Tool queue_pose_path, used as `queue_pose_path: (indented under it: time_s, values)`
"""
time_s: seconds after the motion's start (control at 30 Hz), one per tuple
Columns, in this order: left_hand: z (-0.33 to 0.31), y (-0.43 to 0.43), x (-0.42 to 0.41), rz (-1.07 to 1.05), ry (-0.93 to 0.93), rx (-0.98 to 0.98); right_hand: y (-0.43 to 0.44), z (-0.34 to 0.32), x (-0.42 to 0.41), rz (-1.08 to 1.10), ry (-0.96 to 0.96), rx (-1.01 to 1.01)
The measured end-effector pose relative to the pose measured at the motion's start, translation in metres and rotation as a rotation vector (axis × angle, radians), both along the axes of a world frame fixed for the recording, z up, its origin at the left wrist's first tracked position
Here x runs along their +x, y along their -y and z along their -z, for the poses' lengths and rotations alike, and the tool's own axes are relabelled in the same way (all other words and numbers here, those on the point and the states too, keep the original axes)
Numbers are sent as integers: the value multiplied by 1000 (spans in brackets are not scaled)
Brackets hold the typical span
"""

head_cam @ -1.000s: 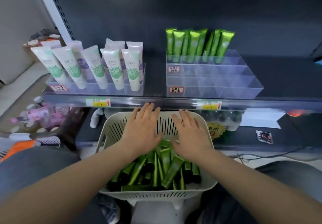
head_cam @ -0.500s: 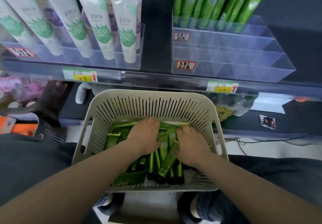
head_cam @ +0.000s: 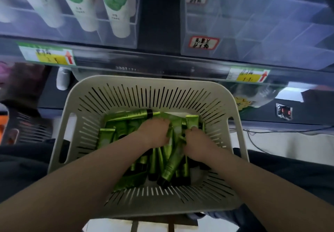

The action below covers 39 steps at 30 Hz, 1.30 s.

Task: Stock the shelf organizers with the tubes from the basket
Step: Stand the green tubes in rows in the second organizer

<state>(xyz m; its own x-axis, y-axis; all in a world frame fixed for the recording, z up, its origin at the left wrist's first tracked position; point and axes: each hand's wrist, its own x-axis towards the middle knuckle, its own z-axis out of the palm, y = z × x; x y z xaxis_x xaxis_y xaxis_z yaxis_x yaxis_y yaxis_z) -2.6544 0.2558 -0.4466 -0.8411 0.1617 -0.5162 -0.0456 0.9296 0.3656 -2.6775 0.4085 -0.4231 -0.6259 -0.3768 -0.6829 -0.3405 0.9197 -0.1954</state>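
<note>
Many green tubes lie heaped in the slotted basket below the shelf organizers. The left hand and the right hand sit close together on the heap's middle, each with fingers curled round tubes beneath it.

The shelf carries a left organizer (white tubes standing inside) and a right organizer.
</note>
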Motion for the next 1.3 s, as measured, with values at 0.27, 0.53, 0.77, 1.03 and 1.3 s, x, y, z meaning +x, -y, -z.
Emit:
queue_pose_path:
  time_s: [0.27, 0.53, 0.77, 1.03, 1.3]
  values:
    - [11, 5, -3, -2, 36, 12, 3, 14, -3, -14, 10, 22]
    - [12, 10, -5, -71, 22, 62, 0, 12, -14, 206, 107, -27]
    - [-4, 13, -3, -109, 27, 146, -2, -7, -25, 317, 204, -107]
    - [-37, 13, 4, -79, -6, 186, -4, -40, -21, 310, 280, -256]
    - [-70, 12, 17, -133, -5, 284, -4, -67, -10, 265, 229, -314]
